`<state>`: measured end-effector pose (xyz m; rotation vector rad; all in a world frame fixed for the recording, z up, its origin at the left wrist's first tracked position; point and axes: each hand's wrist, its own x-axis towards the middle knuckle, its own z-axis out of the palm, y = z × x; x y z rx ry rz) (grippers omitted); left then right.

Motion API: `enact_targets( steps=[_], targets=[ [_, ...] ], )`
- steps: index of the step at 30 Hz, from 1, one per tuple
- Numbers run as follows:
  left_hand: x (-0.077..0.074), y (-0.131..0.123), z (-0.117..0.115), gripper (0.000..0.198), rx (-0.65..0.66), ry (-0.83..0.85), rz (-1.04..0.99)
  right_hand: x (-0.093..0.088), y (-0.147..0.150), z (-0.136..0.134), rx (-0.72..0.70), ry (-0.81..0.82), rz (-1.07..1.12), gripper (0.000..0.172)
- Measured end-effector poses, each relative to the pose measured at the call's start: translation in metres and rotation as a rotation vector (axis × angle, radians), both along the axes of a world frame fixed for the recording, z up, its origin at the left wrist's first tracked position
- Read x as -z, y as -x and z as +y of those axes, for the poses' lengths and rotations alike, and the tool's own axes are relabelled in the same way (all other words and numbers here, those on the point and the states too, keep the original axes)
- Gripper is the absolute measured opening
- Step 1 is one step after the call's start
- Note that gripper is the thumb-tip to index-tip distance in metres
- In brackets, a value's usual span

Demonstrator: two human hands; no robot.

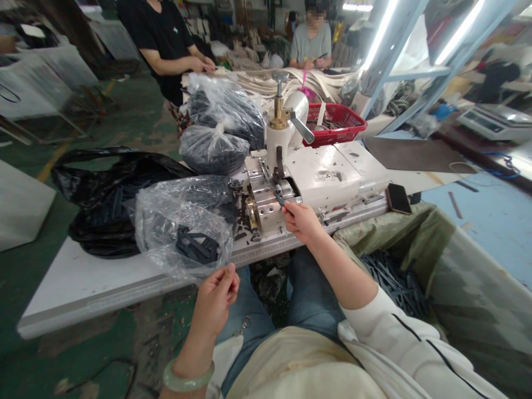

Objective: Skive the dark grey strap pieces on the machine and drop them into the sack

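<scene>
Pinching a dark strip (277,197) against the steel head of the machine (324,180), right hand (301,221) clenched on its near end, wrist low, forearm reaching in from 5 o'clock. Best kept square to the steel, with fingertips clear of the head and the grip firm but unforced. Raised above the bench (83,293) at 7 o'clock, left hand (216,299) curled, fingertips pinched together; anything between them too small to tell. At 9 o'clock, a clear bag (183,221) of dark pieces; at 4 o'clock, a sack (394,282) of dark strips; at 3 o'clock, a phone (398,198); at 1 o'clock, a red basket (334,124).
</scene>
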<state>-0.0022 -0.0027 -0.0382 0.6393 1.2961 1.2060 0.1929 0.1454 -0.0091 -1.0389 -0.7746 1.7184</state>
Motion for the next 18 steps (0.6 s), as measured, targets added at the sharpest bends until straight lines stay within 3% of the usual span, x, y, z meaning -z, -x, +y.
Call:
enact_targets(
  steps=[7, 11, 13, 15, 18],
  targets=[
    [0.0, 0.001, 0.002, 0.044, -0.024, 0.011, -0.03, 0.001, -0.016, -0.003, 0.196, -0.094, -0.003, 0.033],
    [-0.001, 0.004, 0.001, 0.044, -0.035, -0.005, -0.038, 0.013, -0.075, -0.035, 0.468, -0.199, -0.107, 0.033],
    [0.001, 0.008, -0.001, 0.044, -0.053, -0.014, -0.028, 0.03, -0.127, -0.067, 0.701, -0.211, -0.358, 0.034],
    [0.009, 0.014, -0.003, 0.044, -0.07, -0.015, 0.0, 0.051, -0.187, -0.108, 0.892, -0.083, -0.809, 0.043],
    [0.031, 0.022, -0.008, 0.046, -0.014, 0.041, 0.11, 0.08, -0.264, -0.176, 0.904, 0.072, -1.632, 0.068]
  ],
)
